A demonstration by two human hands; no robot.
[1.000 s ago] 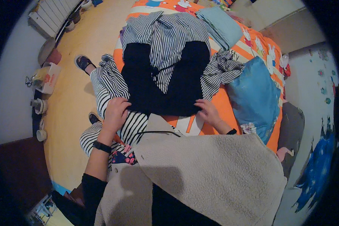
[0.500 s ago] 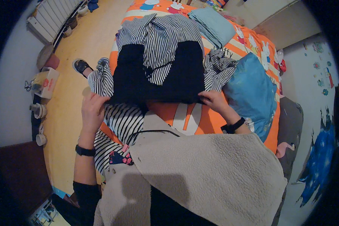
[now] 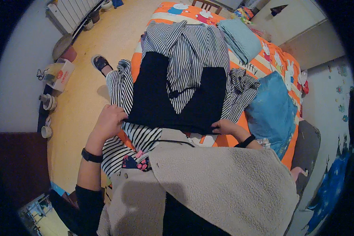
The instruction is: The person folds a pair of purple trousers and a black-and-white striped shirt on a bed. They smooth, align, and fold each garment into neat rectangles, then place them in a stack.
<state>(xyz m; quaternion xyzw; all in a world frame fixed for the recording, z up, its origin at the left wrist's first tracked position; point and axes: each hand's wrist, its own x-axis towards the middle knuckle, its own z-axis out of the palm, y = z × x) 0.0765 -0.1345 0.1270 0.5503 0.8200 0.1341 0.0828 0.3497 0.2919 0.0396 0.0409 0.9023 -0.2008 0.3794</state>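
Pinched between both hands, left hand (image 3: 109,122) and right hand (image 3: 225,127), I hold the near hem corners of the dark garment (image 3: 177,98) spread beyond my grip on the striped shirt (image 3: 192,51); soft, light, best taken at corners.

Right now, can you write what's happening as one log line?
left hand: grips lower-left corner of black-and-white striped fabric garment | right hand: pinches its lower-right hem | garment: spread on orange patterned bed cover
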